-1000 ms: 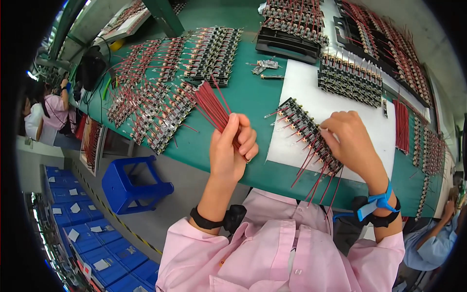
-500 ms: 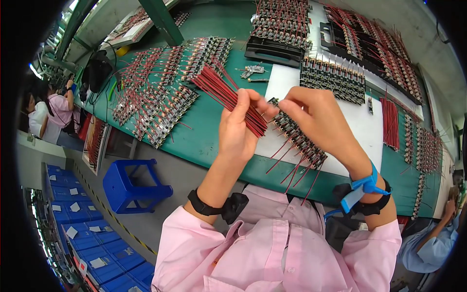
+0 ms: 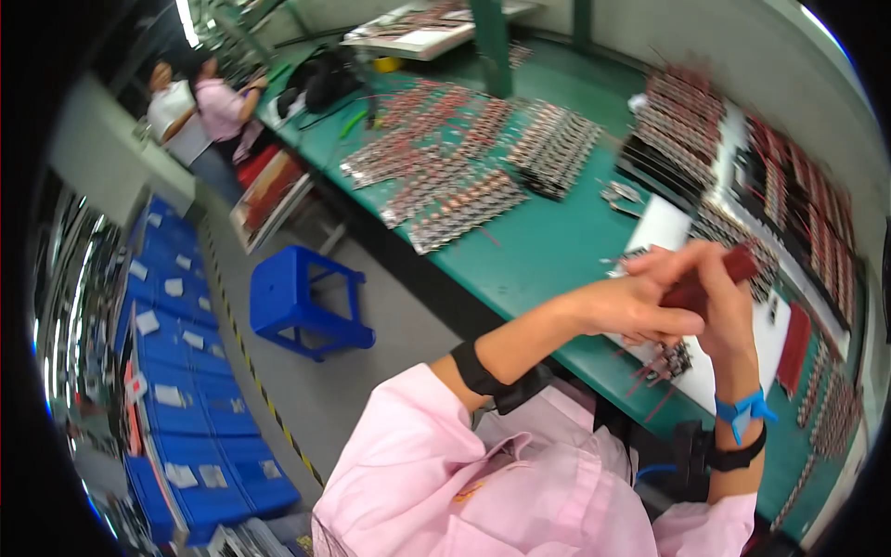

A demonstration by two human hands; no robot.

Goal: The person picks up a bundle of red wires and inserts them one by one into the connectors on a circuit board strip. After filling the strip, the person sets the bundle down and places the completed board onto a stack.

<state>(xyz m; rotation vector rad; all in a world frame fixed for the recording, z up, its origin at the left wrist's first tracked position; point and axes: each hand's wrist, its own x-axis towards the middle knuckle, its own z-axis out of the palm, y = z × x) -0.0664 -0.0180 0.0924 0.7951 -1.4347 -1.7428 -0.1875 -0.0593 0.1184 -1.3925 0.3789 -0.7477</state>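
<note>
My left hand (image 3: 624, 304) and my right hand (image 3: 729, 311) meet above the near edge of the green bench, both closed around a bundle of red wires (image 3: 741, 264). One end of the bundle sticks out past my right fingers; motion blur hides just how each finger grips it. Beneath my hands, a strip of small circuit boards (image 3: 676, 360) with red wires attached lies on a white sheet (image 3: 705, 381), partly covered by my hands. A black band and a blue strap circle my right wrist.
Rows of wired circuit boards (image 3: 464, 209) cover the bench's left part. Black trays (image 3: 659, 172) with more boards stand at the back right. Another red wire bundle (image 3: 794, 348) lies at right. A blue stool (image 3: 295, 297) and blue bins (image 3: 190, 371) are on the left; two people sit beyond.
The view has swung left. My hands have come together around the red wire bundle, which my left hand alone held earlier; my right hand has left the board strip.
</note>
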